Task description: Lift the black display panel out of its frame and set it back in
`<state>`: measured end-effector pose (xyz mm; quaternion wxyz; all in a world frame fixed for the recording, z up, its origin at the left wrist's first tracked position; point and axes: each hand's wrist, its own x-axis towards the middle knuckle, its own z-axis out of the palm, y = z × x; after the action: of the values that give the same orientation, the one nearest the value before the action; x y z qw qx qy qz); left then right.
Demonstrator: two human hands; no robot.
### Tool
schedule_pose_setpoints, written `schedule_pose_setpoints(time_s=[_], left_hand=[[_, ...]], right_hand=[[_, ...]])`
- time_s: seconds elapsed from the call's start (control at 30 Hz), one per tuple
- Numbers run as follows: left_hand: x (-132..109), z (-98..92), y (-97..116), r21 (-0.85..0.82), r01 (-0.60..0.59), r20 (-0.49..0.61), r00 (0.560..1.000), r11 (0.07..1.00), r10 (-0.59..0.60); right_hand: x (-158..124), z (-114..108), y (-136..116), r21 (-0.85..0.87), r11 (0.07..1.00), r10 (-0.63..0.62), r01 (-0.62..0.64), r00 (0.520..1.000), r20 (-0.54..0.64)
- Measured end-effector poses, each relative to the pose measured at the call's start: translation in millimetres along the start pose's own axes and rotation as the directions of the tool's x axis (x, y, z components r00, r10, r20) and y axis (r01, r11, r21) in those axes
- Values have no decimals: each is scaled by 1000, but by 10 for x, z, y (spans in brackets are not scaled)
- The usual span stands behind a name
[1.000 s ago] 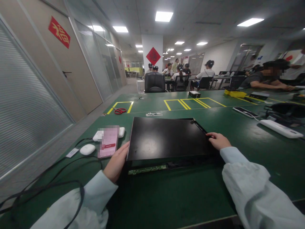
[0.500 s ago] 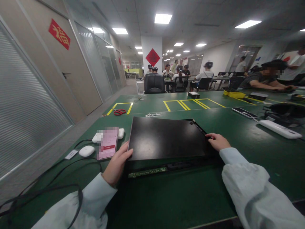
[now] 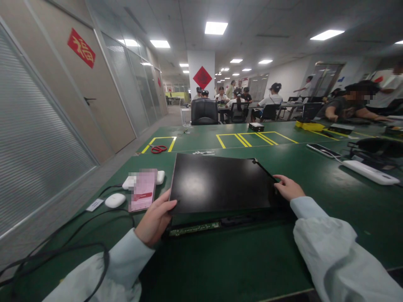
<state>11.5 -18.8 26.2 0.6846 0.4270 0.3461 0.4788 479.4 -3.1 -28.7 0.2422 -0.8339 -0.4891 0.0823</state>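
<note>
A flat black panel (image 3: 217,182) lies in front of me on the green table (image 3: 239,260), its near edge lifted slightly above a narrow green circuit strip (image 3: 195,228). My left hand (image 3: 155,220) grips the panel's near left corner, thumb on top. My right hand (image 3: 288,188) holds the panel's right edge with curled fingers. Both sleeves are pale.
A pink phone (image 3: 143,190), white earbud cases (image 3: 115,200) and black cables (image 3: 63,243) lie to the left. Red scissors (image 3: 158,149) rest farther back. A white power strip (image 3: 367,172) and a phone (image 3: 323,149) are at right. People sit at the far tables.
The panel's near edge has risen a little and my left thumb has slid onto its top corner. My right hand stays on the right edge.
</note>
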Motion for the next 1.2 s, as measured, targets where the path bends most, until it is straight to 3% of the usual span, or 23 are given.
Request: schedule_pose_setpoints(time_s=[0.2,0.47,0.7,0.9,1.07,1.13,1.2], left_hand=[[-27,13,18,-1,-12,49,999,1000,12],[-50,36,37,-17,-68,101,992,998,70],[-18,-6,22,-63,-120,-28,993,991,118],[30,-21,72,-108,-231,-188,960,967,208],[19,15,128,-149,-254,-261,942,956,210],[15,15,146,-175,-257,-295,935,950,198],[16,11,167,-212,-266,-336,923,940,186]], right_hand=[[-19,-29,-46,-27,999,34,-34,999,6],[32,34,24,36,999,27,-24,995,-98],[-2,-13,-10,221,973,69,-64,998,-13],[-23,-70,-56,476,879,-28,-6,998,64],[25,-55,-44,603,795,-38,68,997,-62],[15,-66,-58,710,700,-8,80,994,-105],[-29,-106,-96,838,544,9,50,998,-65]])
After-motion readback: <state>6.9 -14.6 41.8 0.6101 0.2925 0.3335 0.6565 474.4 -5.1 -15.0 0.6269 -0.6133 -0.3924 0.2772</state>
